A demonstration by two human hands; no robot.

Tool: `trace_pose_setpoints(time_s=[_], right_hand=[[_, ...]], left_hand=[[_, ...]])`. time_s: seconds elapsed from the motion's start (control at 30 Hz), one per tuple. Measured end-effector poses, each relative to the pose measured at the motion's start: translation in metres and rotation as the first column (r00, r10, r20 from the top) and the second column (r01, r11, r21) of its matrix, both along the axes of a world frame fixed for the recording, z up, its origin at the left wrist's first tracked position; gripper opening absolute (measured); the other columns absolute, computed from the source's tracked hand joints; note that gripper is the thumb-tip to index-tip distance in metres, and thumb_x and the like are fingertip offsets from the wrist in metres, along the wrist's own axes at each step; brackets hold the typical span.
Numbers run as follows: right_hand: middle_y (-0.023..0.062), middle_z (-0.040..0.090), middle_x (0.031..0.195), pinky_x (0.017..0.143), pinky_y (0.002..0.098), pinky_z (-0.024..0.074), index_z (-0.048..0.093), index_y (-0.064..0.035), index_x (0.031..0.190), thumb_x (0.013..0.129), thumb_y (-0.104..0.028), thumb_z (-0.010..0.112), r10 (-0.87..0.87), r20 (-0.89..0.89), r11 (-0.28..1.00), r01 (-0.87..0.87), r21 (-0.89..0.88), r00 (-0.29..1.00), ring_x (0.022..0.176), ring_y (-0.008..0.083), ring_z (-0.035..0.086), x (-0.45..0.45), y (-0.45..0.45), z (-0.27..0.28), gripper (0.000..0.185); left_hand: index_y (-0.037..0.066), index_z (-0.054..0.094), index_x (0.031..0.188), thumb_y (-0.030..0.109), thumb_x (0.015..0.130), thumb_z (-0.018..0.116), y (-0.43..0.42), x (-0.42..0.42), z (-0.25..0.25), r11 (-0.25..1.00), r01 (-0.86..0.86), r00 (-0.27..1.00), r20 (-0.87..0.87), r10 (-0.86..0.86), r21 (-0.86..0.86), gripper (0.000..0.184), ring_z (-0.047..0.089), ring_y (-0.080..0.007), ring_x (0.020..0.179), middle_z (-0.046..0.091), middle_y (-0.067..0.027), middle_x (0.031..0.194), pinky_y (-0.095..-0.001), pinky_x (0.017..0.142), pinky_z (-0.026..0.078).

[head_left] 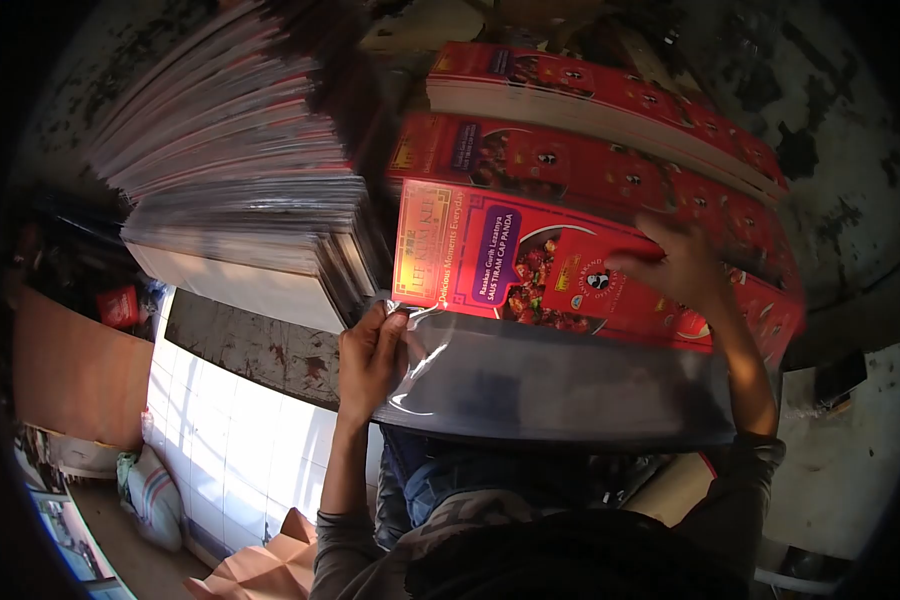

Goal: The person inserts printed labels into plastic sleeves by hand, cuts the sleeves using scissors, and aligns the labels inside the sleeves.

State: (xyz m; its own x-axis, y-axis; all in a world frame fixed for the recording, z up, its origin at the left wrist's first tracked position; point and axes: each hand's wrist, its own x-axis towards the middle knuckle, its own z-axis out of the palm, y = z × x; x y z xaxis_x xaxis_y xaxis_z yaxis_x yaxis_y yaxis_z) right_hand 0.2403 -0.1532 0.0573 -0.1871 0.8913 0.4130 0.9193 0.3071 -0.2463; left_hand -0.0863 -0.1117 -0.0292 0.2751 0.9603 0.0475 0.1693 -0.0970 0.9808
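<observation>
My left hand [373, 350] pinches the corner of a clear plastic sleeve [570, 375], close to the lower left corner of a red printed sheet [450, 245]. This sheet carries "Lee Kum Kee" lettering and food pictures, and its lower edge meets the plastic. How far the sheet sits inside the sleeve I cannot tell. My right hand [675, 265] is over the right half of the sheet, blurred, with thumb and fingers apart and nothing held. Whether it touches the sheet is unclear.
More red printed stacks [610, 85] lie behind the sheet. To the left a tall stack of sleeved sheets [240, 220] leans in layers on the worn table [255, 340]. Lower left are a white tiled floor [230, 430], a striped sack [155, 495] and brown paper [270, 565].
</observation>
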Motion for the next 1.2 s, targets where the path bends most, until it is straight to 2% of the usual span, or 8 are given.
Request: trace_pose_setpoints(time_s=[0.3,0.37,0.6,0.8,0.93,1.0,1.07,1.2], right_hand=[[0.0112,0.05,0.058,0.049,0.0354,0.0412,0.049,-0.003,0.067,0.068,-0.037,0.074,0.069,0.091,0.993,-0.078,0.091,0.993,0.051,0.0273,0.05,0.0,-0.003,-0.005,0.042],[0.0108,0.05,0.058,0.049,0.0354,0.0414,0.049,-0.0034,0.066,0.068,-0.037,0.073,0.06,0.06,0.992,-0.066,0.105,0.996,0.051,0.028,0.05,-0.002,-0.004,-0.006,0.042],[0.0149,0.052,0.053,0.05,0.0377,0.0441,0.052,-0.0033,0.072,0.079,-0.05,0.057,0.047,0.075,0.985,-0.034,-0.167,0.996,0.053,0.0294,0.057,-0.008,-0.009,-0.013,0.047],[0.0142,0.052,0.06,0.054,0.0384,0.0435,0.05,-0.0043,0.075,0.076,-0.053,0.058,0.061,0.034,0.907,-0.041,-0.419,0.998,0.057,0.0319,0.054,-0.011,-0.015,-0.029,0.049],[0.0177,0.055,0.093,0.067,0.0378,0.0465,0.053,-0.0034,0.095,0.076,-0.051,0.058,0.071,0.122,0.977,-0.044,-0.21,0.99,0.083,0.0316,0.056,-0.012,-0.042,-0.032,0.052],[0.0176,0.04,0.122,0.08,0.041,0.0444,0.047,-0.0034,0.116,0.076,-0.046,0.061,0.005,0.184,0.998,0.007,-0.064,0.983,0.103,0.033,0.047,-0.005,-0.073,-0.019,0.06],[0.0169,0.036,0.127,0.083,0.0393,0.0435,0.046,-0.0061,0.121,0.071,-0.035,0.068,-0.086,-0.109,0.978,0.064,-0.198,0.99,0.108,0.0324,0.046,0.01,-0.098,-0.015,0.062],[0.017,0.039,0.12,0.083,0.0396,0.0419,0.046,-0.0054,0.119,0.065,-0.037,0.072,-0.451,-0.161,0.872,0.395,-0.29,0.878,0.104,0.0331,0.047,0.058,-0.151,-0.014,0.067]], left_hand=[[0.001,0.057,0.087,0.021,0.094,0.045,-0.003,0.003,0.008,0.997,0.032,0.997,0.067,-0.028,-0.065,0.024,0.035,0.0013,0.048,0.055,0.0024,0.061,-0.0163,0.043,0.025],[0.001,0.054,0.085,0.02,0.094,0.042,-0.001,0.0,0.006,0.998,0.06,0.998,-0.014,-0.06,0.006,0.024,0.046,-0.0039,0.044,0.065,-0.0086,0.064,-0.0194,0.045,0.036],[0.0,0.054,0.082,0.025,0.095,0.041,-0.001,-0.008,-0.004,0.998,0.016,0.998,0.061,-0.012,-0.067,0.032,0.04,-0.0026,0.061,0.051,0.0041,0.067,-0.0171,0.055,0.033],[-0.004,0.057,0.09,0.024,0.095,0.04,0.004,0.001,-0.008,0.999,-0.033,0.963,0.268,0.038,-0.021,0.033,0.048,-0.0049,0.068,0.059,-0.0038,0.08,-0.0195,0.062,0.039],[-0.004,0.057,0.095,0.025,0.095,0.04,0.007,-0.005,-0.002,1.0,-0.018,0.998,0.063,0.017,0.023,0.034,0.049,-0.0065,0.073,0.06,-0.0048,0.081,-0.0195,0.065,0.039],[-0.002,0.053,0.109,0.022,0.092,0.046,0.003,-0.002,0.015,0.985,0.06,0.972,-0.236,-0.021,0.163,0.03,0.057,-0.0148,0.083,0.062,-0.0116,0.095,-0.0248,0.074,0.045],[0.0,0.049,0.116,0.019,0.09,0.049,-0.004,0.004,0.02,0.945,0.031,0.944,-0.32,0.078,0.324,0.032,0.056,-0.021,0.093,0.057,-0.0153,0.106,-0.0299,0.08,0.045],[0.01,0.035,0.131,0.015,0.081,0.058,-0.013,0.01,0.032,0.843,0.272,0.758,-0.643,0.11,0.464,0.055,0.036,-0.0339,0.124,0.03,-0.0177,0.138,-0.0441,0.098,0.036]])
